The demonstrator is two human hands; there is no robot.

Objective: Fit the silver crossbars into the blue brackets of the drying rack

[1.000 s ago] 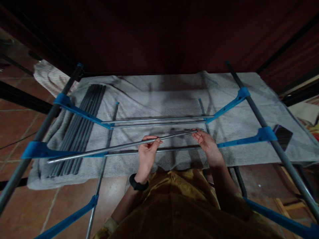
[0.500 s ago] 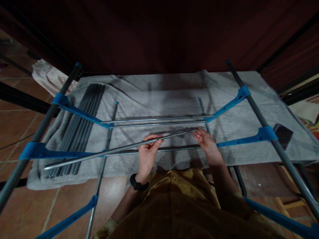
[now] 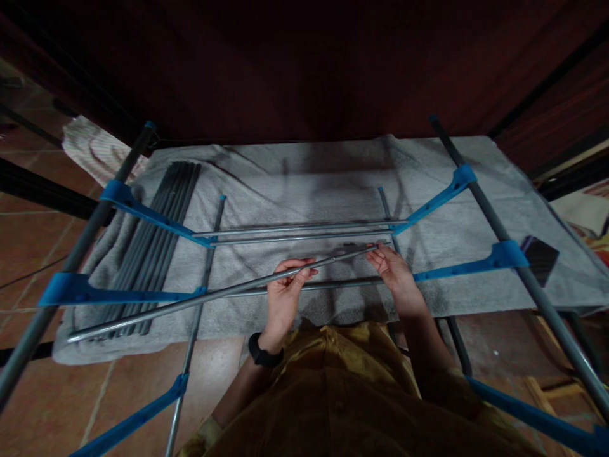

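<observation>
A long thin grey metal tube [image 3: 166,309] slants across in front of me, its left end lower and nearer. My left hand [image 3: 284,297] grips it around the middle, thumb on top. At the tube's right end, the fingers of my right hand [image 3: 394,270] are closed on it. Just beyond, two crossbars [image 3: 304,238] run between blue plastic brackets [image 3: 159,217] on a rack of grey tubes. Another crossbar [image 3: 333,286] passes below the held tube, partly hidden by my left hand.
Upright poles [image 3: 88,235] stand at left and right [image 3: 492,212]. Several loose tubes [image 3: 155,254] lie side by side on the grey blanket [image 3: 309,165]. A dark flat object [image 3: 540,260] rests at the right, behind the pole. A dark red panel [image 3: 304,70] closes the back.
The held tube's left end has moved left and down, toward me, so the tube slants more. Both hands keep nearly the same places on it.
</observation>
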